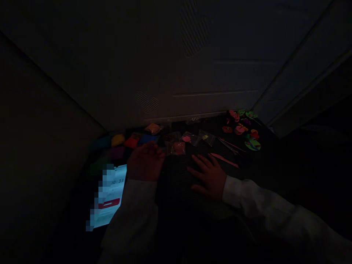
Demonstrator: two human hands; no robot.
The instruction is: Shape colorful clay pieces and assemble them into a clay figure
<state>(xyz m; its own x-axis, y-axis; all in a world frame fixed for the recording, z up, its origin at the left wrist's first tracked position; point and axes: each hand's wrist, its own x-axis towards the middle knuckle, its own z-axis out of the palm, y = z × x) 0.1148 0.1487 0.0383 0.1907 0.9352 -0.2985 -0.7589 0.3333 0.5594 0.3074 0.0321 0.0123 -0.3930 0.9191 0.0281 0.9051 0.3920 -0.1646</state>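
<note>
The left hand (145,162) and the right hand (209,177) are held low over a dark ribbed mat (176,187), with white sleeves (132,209) entering from below. A clear bag of pink clay (178,148) is placed at the mat's far edge, and it is nearer to the left hand, just beside the curled fingertips (156,154). Its long axis cannot be made out in the dim light. The left hand is half curled, back upward; nothing is seen in its grip, though whether anything is held beneath it cannot be told. The right hand is spread open and flat, with nothing held, and a pink strip (224,160) lies just beyond its fingers, angled away to the right.

Further bags of pink and yellow clay (197,138) lie along the far edge of the mat. Blocks of coloured clay (132,141) are set beyond its left end, and finished colourful figures (242,128) beyond its right end, while a lit phone screen (110,194) — partly blurred — lies to its left. Behind it all stands a white panelled door (170,62).
</note>
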